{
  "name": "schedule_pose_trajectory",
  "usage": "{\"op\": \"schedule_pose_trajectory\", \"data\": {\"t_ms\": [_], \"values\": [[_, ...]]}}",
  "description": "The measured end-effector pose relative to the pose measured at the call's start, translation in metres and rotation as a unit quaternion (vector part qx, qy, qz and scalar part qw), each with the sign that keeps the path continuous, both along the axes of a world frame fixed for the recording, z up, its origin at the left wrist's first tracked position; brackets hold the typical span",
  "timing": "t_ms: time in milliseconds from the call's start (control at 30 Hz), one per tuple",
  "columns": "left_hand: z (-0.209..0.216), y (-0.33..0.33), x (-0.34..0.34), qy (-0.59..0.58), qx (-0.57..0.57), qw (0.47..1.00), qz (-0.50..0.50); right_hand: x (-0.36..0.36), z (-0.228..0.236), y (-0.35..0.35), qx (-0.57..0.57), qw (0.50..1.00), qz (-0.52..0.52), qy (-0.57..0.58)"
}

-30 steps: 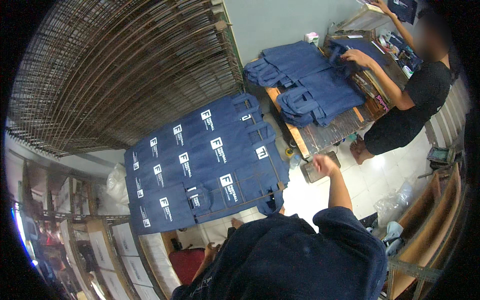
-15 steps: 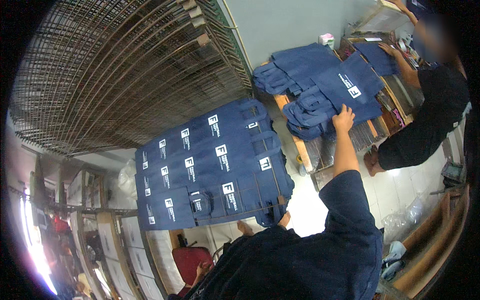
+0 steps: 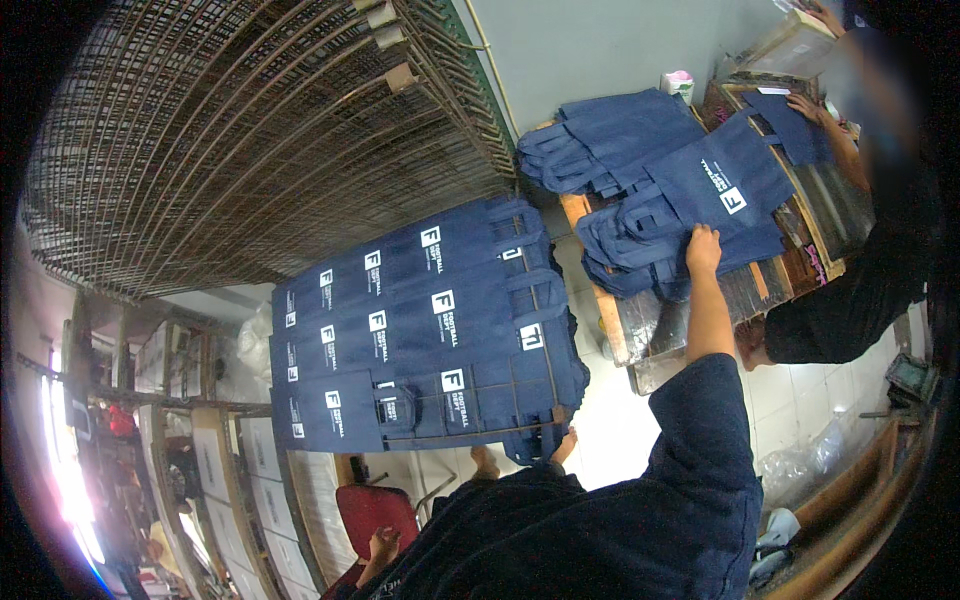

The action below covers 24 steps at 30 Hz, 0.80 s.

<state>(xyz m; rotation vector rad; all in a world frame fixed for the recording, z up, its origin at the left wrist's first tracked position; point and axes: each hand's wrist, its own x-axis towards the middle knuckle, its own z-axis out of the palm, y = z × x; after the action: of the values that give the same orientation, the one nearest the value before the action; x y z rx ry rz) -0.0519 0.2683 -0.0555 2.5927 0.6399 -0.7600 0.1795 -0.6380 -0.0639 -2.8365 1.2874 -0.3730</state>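
Note:
My right arm reaches out to a pile of navy tote bags on a wooden table. My right hand (image 3: 704, 250) is closed on the near edge of the top tote bag (image 3: 722, 182), which carries a white print. Loops of bag handles (image 3: 630, 235) stick out beside it. Low in the view, my left hand (image 3: 383, 547) hangs by a red chair (image 3: 375, 518), fingers loosely apart and holding nothing. Before me, rows of printed navy tote bags (image 3: 400, 320) lie spread on a wire rack (image 3: 490, 385).
At the right, a co-worker's hand (image 3: 808, 108) rests on a navy fabric piece (image 3: 800, 135) at the wooden table (image 3: 640, 335). Stacked wire racks (image 3: 270, 130) rise at the upper left. A clear plastic bag (image 3: 810, 450) lies on the floor at right.
My right hand has gone from outstretched fingers on the bag pile to a closed grip on the top bag's edge. The co-worker has shifted, and my view has moved slightly.

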Motion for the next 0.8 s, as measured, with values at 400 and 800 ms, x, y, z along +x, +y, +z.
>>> {"op": "schedule_pose_trajectory", "data": {"t_ms": [400,800], "values": [[0.031,-0.213,0.139,-0.210,-0.289,0.913,-0.197,-0.046,0.200,0.057,-0.117,0.934,0.120,-0.316],[0.078,-0.449,0.168,0.459,-0.823,0.334,0.034,-0.176,0.367,0.212,0.360,0.771,0.344,-0.396]]}}
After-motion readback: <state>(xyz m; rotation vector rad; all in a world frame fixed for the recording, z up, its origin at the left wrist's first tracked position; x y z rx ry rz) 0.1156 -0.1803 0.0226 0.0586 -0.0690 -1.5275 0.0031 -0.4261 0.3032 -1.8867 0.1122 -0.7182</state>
